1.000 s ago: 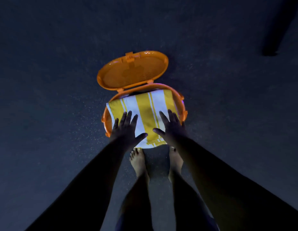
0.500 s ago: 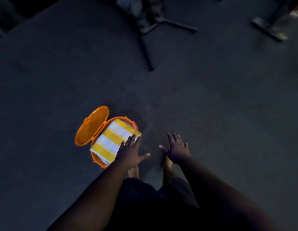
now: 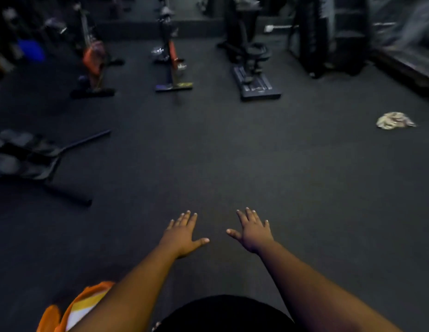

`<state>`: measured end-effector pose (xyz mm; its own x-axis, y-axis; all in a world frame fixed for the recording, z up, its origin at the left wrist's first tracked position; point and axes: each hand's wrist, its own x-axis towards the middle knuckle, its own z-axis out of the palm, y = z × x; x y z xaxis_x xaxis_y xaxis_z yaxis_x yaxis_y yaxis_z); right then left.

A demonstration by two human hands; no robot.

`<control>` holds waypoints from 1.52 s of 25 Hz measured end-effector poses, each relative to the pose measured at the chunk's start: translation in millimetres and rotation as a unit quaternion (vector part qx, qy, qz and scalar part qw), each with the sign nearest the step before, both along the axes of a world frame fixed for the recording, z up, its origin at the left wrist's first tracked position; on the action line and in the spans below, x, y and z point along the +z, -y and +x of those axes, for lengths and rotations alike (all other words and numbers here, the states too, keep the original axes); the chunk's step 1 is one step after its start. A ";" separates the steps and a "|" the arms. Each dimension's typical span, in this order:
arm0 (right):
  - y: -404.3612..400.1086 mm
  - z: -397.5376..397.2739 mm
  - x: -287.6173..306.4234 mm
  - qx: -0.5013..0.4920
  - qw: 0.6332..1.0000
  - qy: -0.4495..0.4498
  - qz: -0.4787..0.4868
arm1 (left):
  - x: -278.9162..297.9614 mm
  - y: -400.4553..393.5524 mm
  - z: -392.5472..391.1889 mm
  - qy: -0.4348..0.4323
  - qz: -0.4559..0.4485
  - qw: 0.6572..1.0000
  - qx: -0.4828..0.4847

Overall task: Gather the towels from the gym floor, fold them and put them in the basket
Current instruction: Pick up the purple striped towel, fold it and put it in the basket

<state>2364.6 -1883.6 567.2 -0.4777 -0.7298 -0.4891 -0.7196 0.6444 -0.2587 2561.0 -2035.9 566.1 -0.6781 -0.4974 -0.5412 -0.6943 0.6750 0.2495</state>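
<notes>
Hands [image 3: 182, 236] [image 3: 253, 234] now off the striped towel [image 3: 85, 307], fingers [image 3: 188, 218] spread above bare floor [image 3: 232, 159].

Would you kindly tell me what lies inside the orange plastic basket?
A yellow-and-white striped towel lies in the orange plastic basket; the left forearm and the frame edge hide the rest.

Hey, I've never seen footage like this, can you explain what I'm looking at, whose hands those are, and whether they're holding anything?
There is no machine here. The one picture comes from a camera worn on a person's head, looking forward and down across a dark gym floor. The left hand and right hand reach out with fingers spread, holding nothing. At the lower left, partly behind the left arm, is an orange basket with a yellow-and-white striped towel in it. A crumpled towel lies on the floor at far right. Exercise machines stand at the back.
</notes>
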 end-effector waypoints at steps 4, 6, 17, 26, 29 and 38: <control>-92.8 -130.3 14.4 -0.110 0.993 -0.039 -0.018 | 18.3 -54.7 -152.0 -0.023 -0.022 0.994 -0.102; -135.2 -187.6 26.4 -0.168 0.984 -0.052 -0.018 | 30.3 -80.6 -222.4 -0.031 -0.028 0.987 -0.158; -243.3 -441.6 49.6 -0.363 0.928 -0.081 -0.023 | 53.4 -138.1 -576.2 -0.102 -0.044 0.940 -0.323; -252.1 -665.8 75.2 -0.447 0.890 -0.084 -0.026 | 64.8 -132.1 -849.3 -0.084 -0.047 0.906 -0.412; -270.2 -748.9 71.9 -0.460 0.884 -0.082 -0.026 | 65.3 -148.2 -940.5 -0.081 -0.037 0.903 -0.421; -341.9 -1015.2 61.3 -0.438 0.897 -0.059 -0.015 | 63.2 -213.4 -1200.2 -0.067 -0.038 0.918 -0.390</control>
